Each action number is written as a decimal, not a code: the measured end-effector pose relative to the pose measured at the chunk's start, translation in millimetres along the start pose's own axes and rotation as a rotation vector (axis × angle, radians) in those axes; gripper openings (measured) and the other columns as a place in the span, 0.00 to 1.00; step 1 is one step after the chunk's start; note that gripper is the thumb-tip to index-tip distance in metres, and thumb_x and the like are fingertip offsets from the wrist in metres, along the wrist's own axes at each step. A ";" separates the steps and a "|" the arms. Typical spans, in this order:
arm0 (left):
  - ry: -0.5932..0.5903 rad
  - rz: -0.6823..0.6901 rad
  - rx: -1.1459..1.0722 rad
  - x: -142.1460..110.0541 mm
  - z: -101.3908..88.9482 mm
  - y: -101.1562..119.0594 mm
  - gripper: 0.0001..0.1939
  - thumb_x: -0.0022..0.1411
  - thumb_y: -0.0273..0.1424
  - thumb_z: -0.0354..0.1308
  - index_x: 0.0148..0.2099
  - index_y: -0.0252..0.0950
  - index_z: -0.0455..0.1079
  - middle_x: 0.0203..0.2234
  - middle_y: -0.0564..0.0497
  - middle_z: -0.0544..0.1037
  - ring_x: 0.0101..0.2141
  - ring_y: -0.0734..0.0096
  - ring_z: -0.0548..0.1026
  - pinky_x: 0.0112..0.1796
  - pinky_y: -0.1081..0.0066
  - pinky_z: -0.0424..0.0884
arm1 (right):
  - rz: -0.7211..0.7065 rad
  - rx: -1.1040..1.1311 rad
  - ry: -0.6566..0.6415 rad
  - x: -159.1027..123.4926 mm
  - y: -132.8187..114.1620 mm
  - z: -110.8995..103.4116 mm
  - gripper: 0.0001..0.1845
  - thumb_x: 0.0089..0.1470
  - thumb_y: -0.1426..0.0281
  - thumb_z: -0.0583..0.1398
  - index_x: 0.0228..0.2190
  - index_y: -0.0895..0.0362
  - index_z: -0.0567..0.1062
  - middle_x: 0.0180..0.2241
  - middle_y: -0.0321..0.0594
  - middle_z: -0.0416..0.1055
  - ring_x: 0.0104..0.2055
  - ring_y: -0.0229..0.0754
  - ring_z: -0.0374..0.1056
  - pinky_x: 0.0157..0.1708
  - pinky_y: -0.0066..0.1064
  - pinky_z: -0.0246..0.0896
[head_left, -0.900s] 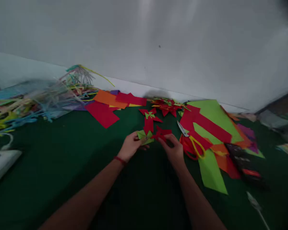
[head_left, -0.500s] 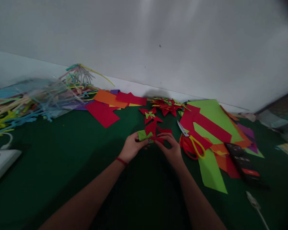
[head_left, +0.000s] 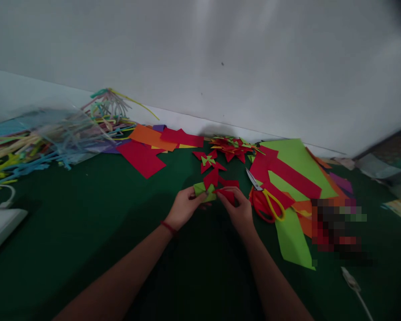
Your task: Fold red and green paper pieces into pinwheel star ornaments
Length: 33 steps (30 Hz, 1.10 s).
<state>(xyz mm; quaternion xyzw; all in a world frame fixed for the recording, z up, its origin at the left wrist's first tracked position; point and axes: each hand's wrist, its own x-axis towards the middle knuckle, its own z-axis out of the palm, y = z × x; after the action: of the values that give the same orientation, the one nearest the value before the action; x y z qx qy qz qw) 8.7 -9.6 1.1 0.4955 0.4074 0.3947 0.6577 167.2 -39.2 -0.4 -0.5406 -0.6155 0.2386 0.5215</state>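
Between the fingers of my left hand (head_left: 186,204) is a folded green paper piece (head_left: 200,191). My right hand (head_left: 235,207) pinches a folded red paper piece (head_left: 226,195), its pointed tip touching or close to the green one. A red paper strip (head_left: 211,177) rises just behind the green paper; whether it is joined to it I cannot tell. Past my hands lies a red paper star (head_left: 207,160) with a green centre. Red-and-yellow-handled scissors (head_left: 263,196) rest open to the right of my right hand, on coloured paper.
A pile of red and green paper stars (head_left: 232,147) lies near the wall. Green paper sheets (head_left: 292,156) and red strips spread to the right. Far left are coloured pipe cleaners (head_left: 36,151) and a white device (head_left: 3,227). A white cable (head_left: 352,283) lies at lower right.
My right hand has drawn the red paper slightly back to the right, showing more of it. The left hand still holds the green piece, now a little further right.
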 end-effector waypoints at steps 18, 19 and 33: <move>0.044 0.069 0.044 0.5 0.6 -4.8 0.11 0.55 0.34 0.53 0.40 0.34 0.63 0.36 0.47 0.73 0.32 0.67 0.76 0.28 0.72 0.71 | -0.005 -0.138 0.023 -3.7 0.6 5.7 0.08 0.49 0.65 0.58 0.27 0.55 0.75 0.31 0.38 0.63 0.36 0.40 0.63 0.36 0.33 0.59; 0.053 0.084 0.056 0.2 0.7 -5.3 0.10 0.56 0.33 0.53 0.40 0.34 0.63 0.36 0.47 0.73 0.32 0.68 0.76 0.28 0.71 0.71 | 0.010 -0.156 0.019 -4.0 -0.7 6.2 0.08 0.50 0.65 0.57 0.27 0.55 0.75 0.30 0.38 0.63 0.36 0.41 0.62 0.36 0.33 0.58; 0.097 0.167 0.164 -0.3 2.1 -6.8 0.09 0.56 0.35 0.52 0.38 0.35 0.64 0.30 0.51 0.73 0.33 0.68 0.73 0.34 0.69 0.71 | 0.151 -0.107 -0.092 -3.8 -9.2 5.0 0.14 0.54 0.62 0.52 0.23 0.56 0.69 0.28 0.37 0.62 0.33 0.39 0.61 0.32 0.29 0.56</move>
<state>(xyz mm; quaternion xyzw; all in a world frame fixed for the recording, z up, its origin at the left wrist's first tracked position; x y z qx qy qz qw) 11.3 -11.9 -5.1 0.5604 0.4270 0.4368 0.5593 158.4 -44.1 4.3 -0.6012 -0.6081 0.2685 0.4435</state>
